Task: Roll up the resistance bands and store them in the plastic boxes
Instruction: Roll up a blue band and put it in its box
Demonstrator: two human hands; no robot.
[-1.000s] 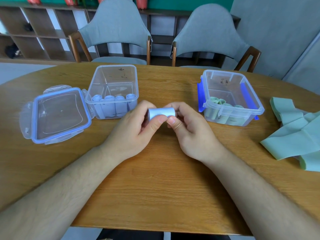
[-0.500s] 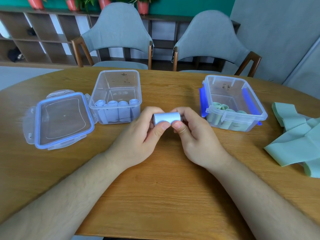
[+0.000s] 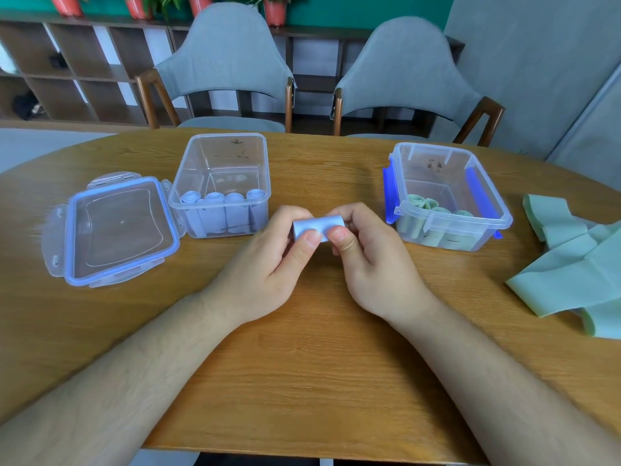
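Office or meeting room, oval wooden table [image 3: 302, 381], 2 grey chairs [image 3: 225, 62], cubby shelving [image 3: 77, 62]

The left forearm [image 3: 134, 364] and right forearm [image 3: 487, 375] are angling inward from the near edge of the table [image 3: 302, 381]. Over its middle, the left hand [image 3: 265, 267] and right hand [image 3: 373, 264] are pinching the blue roll [image 3: 317, 227] together, thumbs pressing its near side and fingers curling over the top.

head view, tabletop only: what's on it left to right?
clear lid → open box with blue rolls → rolled blue band → blue-latched box with green rolls → loose green bands
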